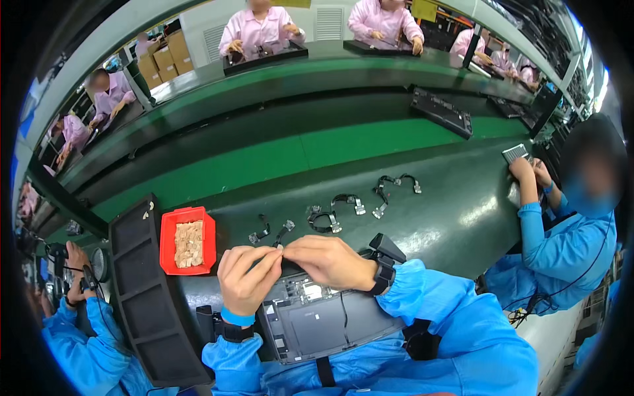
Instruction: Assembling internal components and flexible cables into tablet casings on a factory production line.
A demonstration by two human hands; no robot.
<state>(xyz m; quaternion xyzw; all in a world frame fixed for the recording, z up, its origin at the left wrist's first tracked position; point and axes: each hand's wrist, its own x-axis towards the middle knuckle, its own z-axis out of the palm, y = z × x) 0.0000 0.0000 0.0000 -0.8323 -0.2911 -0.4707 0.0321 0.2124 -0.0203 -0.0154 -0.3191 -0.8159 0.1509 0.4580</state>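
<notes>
My left hand [247, 278] and my right hand [328, 261] meet fingertip to fingertip above the near edge of the table. Both are closed in a pinch. From the left fingertips sticks out a short black cable [286, 230] with a silvery connector end. A tiny pale bit shows between the two hands; what the right fingers pinch is mostly hidden. Under my hands lies a flat dark-grey device panel [314, 325], like a laptop part, with a thin black wire across it and metallic parts along its far edge.
A red bin [210, 241] with beige pieces stands left, beside a black compartment tray [155, 323]. Beyond my hands lie several black cables [323, 221] with silvery ends. A co-worker in blue [568, 231] sits right, another [92, 336] left. Pink-clad people work across the green bench.
</notes>
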